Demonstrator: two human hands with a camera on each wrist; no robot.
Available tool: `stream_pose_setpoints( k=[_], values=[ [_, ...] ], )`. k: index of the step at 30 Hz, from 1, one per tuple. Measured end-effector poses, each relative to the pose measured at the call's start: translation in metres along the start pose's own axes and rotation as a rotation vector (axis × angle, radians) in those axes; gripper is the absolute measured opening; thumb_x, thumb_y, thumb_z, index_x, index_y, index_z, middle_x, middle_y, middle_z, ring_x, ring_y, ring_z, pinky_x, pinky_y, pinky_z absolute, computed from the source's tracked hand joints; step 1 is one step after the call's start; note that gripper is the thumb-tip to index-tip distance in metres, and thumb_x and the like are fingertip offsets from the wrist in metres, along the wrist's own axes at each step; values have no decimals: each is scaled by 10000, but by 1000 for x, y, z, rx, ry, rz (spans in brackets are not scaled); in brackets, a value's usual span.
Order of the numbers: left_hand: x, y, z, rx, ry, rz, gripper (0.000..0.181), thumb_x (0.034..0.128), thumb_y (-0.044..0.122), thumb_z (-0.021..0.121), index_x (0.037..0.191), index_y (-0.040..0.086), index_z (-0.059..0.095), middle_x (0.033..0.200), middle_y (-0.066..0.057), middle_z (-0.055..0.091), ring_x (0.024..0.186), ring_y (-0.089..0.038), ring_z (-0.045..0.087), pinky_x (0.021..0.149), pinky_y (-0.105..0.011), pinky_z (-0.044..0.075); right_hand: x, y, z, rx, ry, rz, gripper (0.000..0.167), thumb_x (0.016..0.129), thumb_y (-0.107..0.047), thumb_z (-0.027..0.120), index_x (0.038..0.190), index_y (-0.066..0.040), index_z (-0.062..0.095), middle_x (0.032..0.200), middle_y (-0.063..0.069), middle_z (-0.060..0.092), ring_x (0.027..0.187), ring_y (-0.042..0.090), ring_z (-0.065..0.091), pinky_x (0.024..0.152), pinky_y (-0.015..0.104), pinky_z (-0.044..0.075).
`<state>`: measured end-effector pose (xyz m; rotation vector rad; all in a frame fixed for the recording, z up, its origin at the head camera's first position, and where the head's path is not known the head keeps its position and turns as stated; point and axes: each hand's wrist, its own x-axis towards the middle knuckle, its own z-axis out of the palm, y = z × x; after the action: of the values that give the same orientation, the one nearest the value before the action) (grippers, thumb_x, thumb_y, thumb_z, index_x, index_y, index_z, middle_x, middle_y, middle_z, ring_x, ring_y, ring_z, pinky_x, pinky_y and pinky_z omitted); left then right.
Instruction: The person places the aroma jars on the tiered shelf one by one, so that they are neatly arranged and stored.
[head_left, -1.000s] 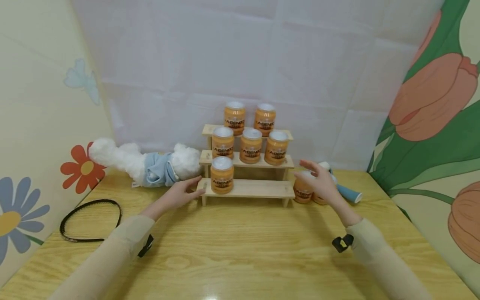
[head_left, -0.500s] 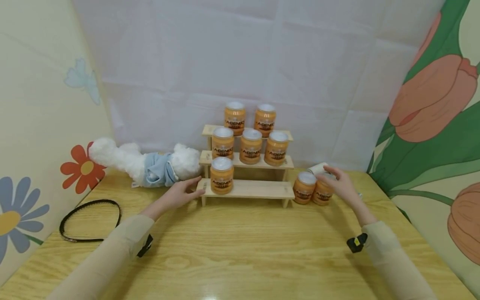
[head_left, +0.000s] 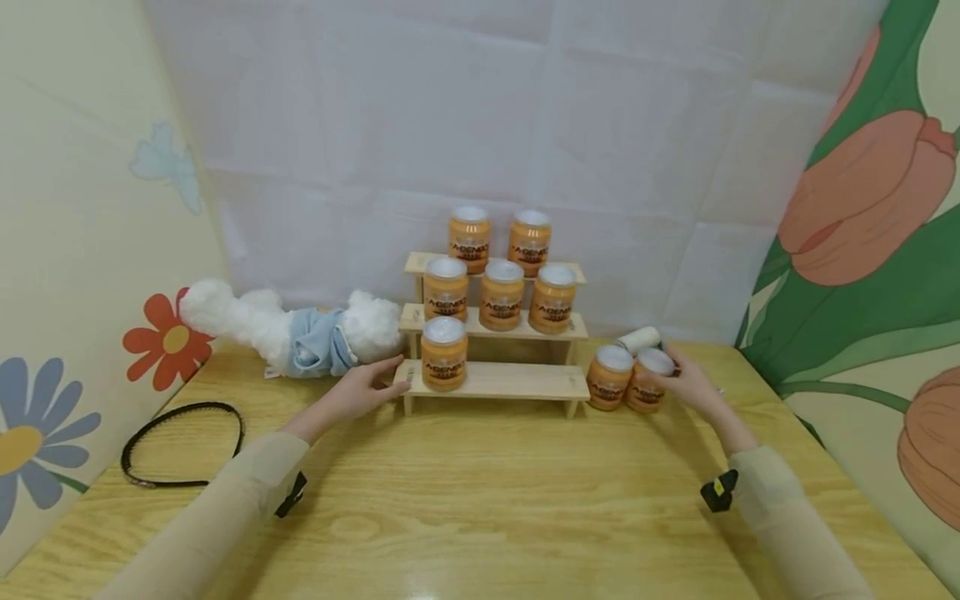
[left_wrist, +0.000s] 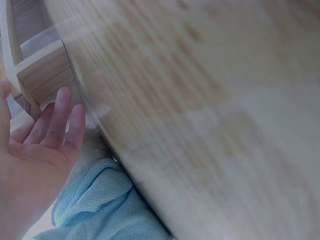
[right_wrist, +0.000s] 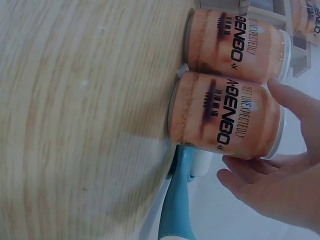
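An orange can point(head_left: 645, 394) with a pale lid stands on the table right of the wooden stepped rack point(head_left: 521, 381). My right hand point(head_left: 693, 387) holds it near its top, thumb in front and fingers curled behind, as the right wrist view shows on that can point(right_wrist: 215, 117). A matching can point(head_left: 609, 383) stands close on its left. My left hand point(head_left: 352, 392) rests at the left end of the rack's lowest step, fingers relaxed against the wood point(left_wrist: 47, 75). One can point(head_left: 444, 358) stands on that step; several more occupy the upper steps.
A white fluffy plush toy point(head_left: 247, 325) in blue cloth lies left of the rack. Nearer on the left is a black hoop-shaped band point(head_left: 242, 433). A white roller point(head_left: 640, 338) with a blue handle point(right_wrist: 175, 210) lies behind the right-hand cans.
My right hand has moved rightward from above the two cans, then lowered around the right one. The left hand stays at the rack's end.
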<state>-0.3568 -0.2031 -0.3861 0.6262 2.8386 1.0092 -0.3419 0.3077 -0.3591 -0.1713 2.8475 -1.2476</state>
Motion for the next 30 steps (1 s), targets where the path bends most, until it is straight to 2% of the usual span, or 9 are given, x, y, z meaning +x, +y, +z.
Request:
stream_pose_setpoints(
  k=[3, 7, 14, 19, 21, 24, 30],
  values=[
    [0, 0, 1, -5, 2, -9, 727, 934, 447, 540, 1466, 15, 296, 1393, -272, 431, 888, -203, 632, 647, -289, 464, -1, 4, 1, 16, -6, 32, 896, 914, -340, 615, 1471, 99, 68, 1465, 356, 205, 1301, 487, 317, 1022, 539, 356],
    [-1, 0, 2, -7, 3, -17, 735, 928, 458, 544, 1468, 25, 296, 1395, -268, 433, 850, -192, 633, 636, -289, 465, -4, 6, 2, 36, 8, 56, 898, 891, -384, 636, 1475, 72, 129, 1457, 328, 249, 1294, 470, 341, 1014, 531, 369],
    [-3, 2, 0, -24, -7, -5, 719, 943, 413, 541, 1466, -5, 280, 1371, -295, 443, 633, -159, 559, 577, -302, 433, -11, 4, 2, -2, 22, 52, 820, 880, -402, 641, 1422, 78, 256, 1361, 317, 380, 1226, 442, 417, 943, 494, 420],
    [-2, 1, 0, -13, -5, -6, 714, 945, 420, 535, 1464, -3, 287, 1406, -281, 409, 714, -165, 581, 642, -307, 437, -18, 0, 3, -70, 21, 31, 747, 865, -426, 653, 1342, 74, 370, 1274, 295, 475, 1138, 393, 494, 870, 438, 457],
    [-2, 1, 0, -8, 0, -3, 714, 945, 428, 531, 1463, -1, 292, 1424, -272, 390, 858, -214, 616, 697, -319, 449, -21, -2, 3, -89, 20, 27, 712, 855, -431, 664, 1295, 68, 410, 1229, 278, 506, 1092, 368, 520, 831, 407, 466],
    [-1, 0, 0, -3, 10, -2, 714, 941, 440, 531, 1462, 10, 302, 1438, -255, 379, 1011, -272, 597, 755, -341, 443, -28, -7, 4, -99, 8, 30, 703, 837, -439, 683, 1270, 58, 440, 1194, 262, 533, 1045, 337, 545, 791, 378, 479],
    [-3, 0, 0, 10, 4, -5, 711, 941, 455, 523, 1463, 23, 309, 1445, -254, 370, 1079, -313, 567, 806, -392, 446, -40, -19, 7, -72, -16, 16, 743, 813, -437, 710, 1305, 58, 454, 1170, 248, 576, 999, 289, 585, 779, 374, 511]
  ],
)
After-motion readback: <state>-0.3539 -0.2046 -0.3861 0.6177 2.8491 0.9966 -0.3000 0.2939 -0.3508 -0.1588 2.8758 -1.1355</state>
